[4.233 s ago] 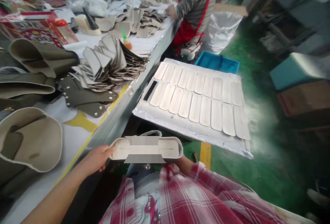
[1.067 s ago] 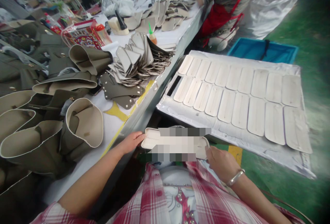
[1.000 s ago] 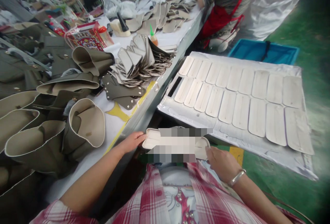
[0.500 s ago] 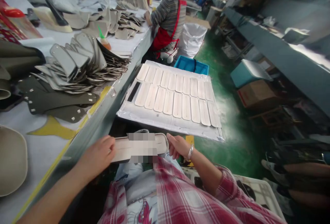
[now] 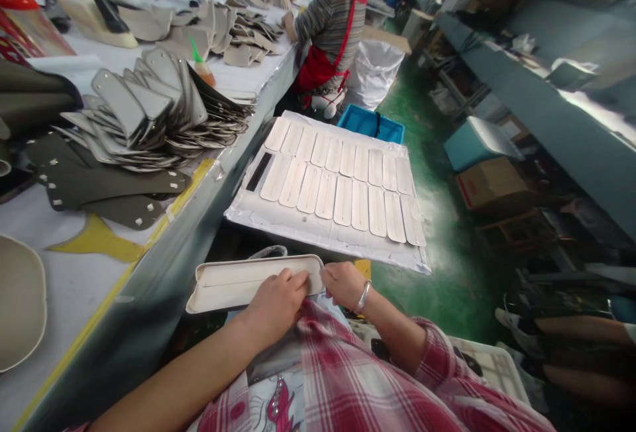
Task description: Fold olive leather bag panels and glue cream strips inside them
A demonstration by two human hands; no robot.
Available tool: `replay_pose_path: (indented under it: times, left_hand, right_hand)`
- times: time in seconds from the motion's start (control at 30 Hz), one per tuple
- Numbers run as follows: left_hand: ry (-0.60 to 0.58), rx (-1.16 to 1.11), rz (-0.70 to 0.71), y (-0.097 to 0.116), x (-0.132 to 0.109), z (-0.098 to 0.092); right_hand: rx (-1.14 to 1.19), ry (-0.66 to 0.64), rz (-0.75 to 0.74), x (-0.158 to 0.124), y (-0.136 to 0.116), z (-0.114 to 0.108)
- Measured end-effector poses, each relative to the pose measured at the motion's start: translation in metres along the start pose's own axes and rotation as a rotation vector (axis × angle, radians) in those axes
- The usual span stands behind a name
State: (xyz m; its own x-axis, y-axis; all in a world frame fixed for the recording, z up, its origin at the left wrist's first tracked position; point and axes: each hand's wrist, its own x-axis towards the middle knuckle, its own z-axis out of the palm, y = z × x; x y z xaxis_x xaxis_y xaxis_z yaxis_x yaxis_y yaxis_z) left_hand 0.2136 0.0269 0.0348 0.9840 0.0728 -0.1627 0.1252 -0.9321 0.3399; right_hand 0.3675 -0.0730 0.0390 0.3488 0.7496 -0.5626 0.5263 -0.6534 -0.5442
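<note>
A long cream leather strip (image 5: pixel 233 283) with rounded ends lies across my lap, just below the table edge. My left hand (image 5: pixel 275 303) rests on its right part, fingers curled and pressing on the surface. My right hand (image 5: pixel 342 284), a bracelet on the wrist, pinches the strip's right end. In front of me a white board (image 5: pixel 258 216) carries two rows of several similar cream strips (image 5: pixel 342 183).
The worktable (image 5: pixel 99 266) on my left holds a fanned pile of grey-and-cream leather pieces (image 5: pixel 149 114), dark flat pieces (image 5: pixel 104 183) and a glue bottle (image 5: pixel 203 71). Farther along, a person in a red apron (image 5: pixel 328 28) works. A blue tray (image 5: pixel 370 126) and boxes stand on the green floor.
My left hand has slid from the strip's left end to its right part, next to my right hand. The strip's left end now lies free. The view shifted slightly.
</note>
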Motion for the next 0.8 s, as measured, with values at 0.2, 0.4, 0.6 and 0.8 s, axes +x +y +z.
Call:
replay_pose_path:
  times: [0.2,0.4,0.6,0.8]
  left_hand:
    - [0.005,-0.029,-0.014,0.002,0.001,0.000]
    - [-0.003,-0.037,-0.021,-0.002,-0.001,-0.001]
    - [-0.026,-0.030,-0.028,-0.002,0.009,0.001]
    - [-0.010,-0.480,-0.030,-0.015,-0.013,-0.025]
  right_hand:
    - [0.491,-0.273,0.041,0.013,0.025,-0.003]
    - [0.929,-0.365,-0.016,0.031,0.058,0.013]
    - [0.537,-0.229,0.082,0.032,0.027,-0.003]
    - [0.397,-0.398,0.195,0.033,0.012,-0.020]
